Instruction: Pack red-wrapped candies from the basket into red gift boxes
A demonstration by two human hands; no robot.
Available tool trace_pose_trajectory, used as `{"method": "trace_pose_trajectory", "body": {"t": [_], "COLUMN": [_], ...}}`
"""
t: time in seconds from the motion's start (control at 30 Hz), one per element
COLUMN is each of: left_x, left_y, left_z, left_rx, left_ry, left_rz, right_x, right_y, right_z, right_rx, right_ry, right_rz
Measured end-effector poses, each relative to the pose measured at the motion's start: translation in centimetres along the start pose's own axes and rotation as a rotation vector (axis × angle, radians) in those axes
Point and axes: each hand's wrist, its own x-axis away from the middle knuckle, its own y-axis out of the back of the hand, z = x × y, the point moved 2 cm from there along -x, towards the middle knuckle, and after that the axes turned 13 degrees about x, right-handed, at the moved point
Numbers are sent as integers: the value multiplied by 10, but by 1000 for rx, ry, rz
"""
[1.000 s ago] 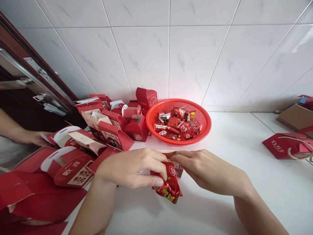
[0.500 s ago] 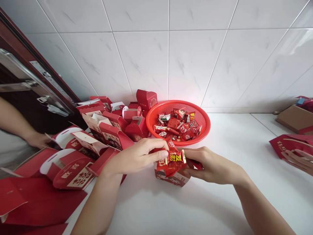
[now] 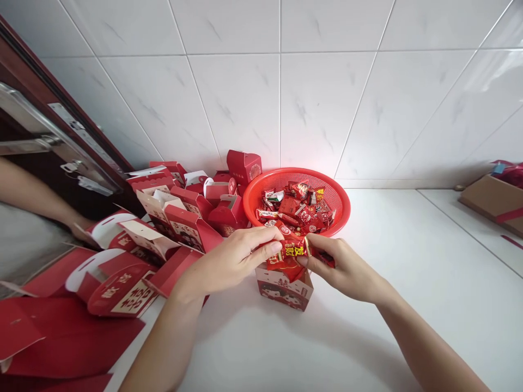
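Right hand (image 3: pixel 342 262) has joined left hand (image 3: pixel 235 257) on glossy, crinkled packet (image 3: pixel 293 250).

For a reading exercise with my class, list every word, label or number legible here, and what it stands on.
"发财": red shiny sweet packet between the hands.
"囍": cream panel on the red cardboard box with a rounded white flap.
Too small or blurred: that box's upper characters, the printing on the wrapped sweets in the red plastic basket, and the other boxes' markings.
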Motion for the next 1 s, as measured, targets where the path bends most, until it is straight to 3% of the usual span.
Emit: {"method": "trace_pose_trajectory", "body": {"t": [0.23, 0.47, 0.7, 1.0], "left_x": [6, 9, 13, 14], "left_y": [11, 23, 20, 12], "left_z": [6, 11, 5, 2], "left_rx": [-6, -53, -166, -212], "left_ry": [67, 57, -3, 31], "left_rz": [30, 125, 119, 104], "right_x": [3, 5, 3, 4], "right_y": [8, 16, -2, -5], "right_z": [-10, 5, 12, 12], "right_rx": [32, 275, 579, 547], "right_ry": [-64, 105, 16, -75], "right_rz": [2, 169, 75, 87]}}
